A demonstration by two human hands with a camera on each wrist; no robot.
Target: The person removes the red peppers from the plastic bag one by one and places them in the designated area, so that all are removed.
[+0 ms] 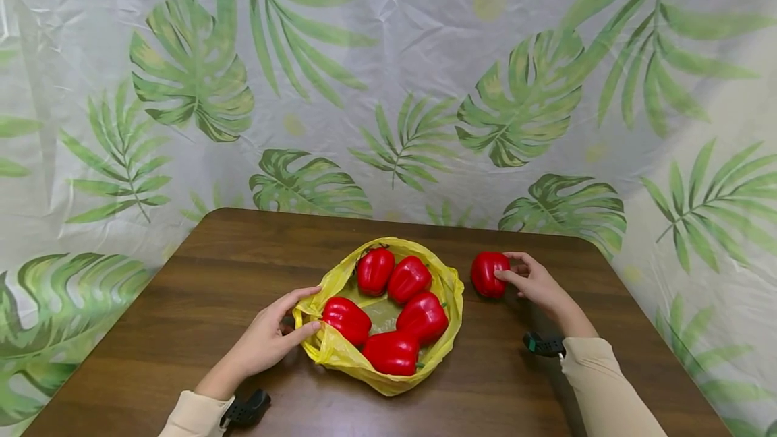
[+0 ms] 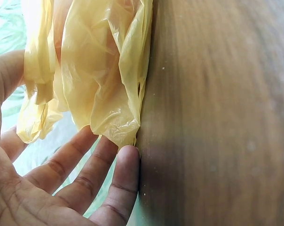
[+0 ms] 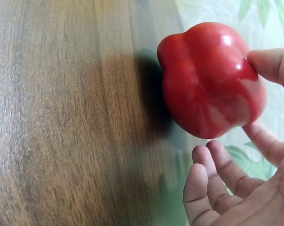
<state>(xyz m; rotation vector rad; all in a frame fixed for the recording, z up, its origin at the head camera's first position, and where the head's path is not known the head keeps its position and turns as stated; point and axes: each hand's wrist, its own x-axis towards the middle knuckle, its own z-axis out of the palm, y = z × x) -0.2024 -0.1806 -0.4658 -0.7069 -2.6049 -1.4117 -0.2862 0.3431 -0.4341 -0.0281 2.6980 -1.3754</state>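
Observation:
Red bell peppers (image 1: 409,279), several of them, lie inside a yellow plastic bag (image 1: 452,288) whose mouth is spread wide. At the bag's left side is my left hand (image 1: 270,329), thumb and index finger apart against its rim. From the left wrist view, the other fingers reach loosely to the bag's wrinkled plastic (image 2: 92,70). Right of the bag, my right hand (image 1: 537,285) pinches another red bell pepper (image 1: 487,275) between thumb and fingers. The right wrist view shows that pepper (image 3: 208,84) bottom-on, with the remaining fingers (image 3: 196,188) bent below it.
Everything sits on a dark brown wooden table (image 1: 243,255). A pale cloth with green leaf prints (image 1: 413,73) hangs behind it. Black wrist straps with cameras show on both wrists, the left one (image 1: 247,410) close over the tabletop.

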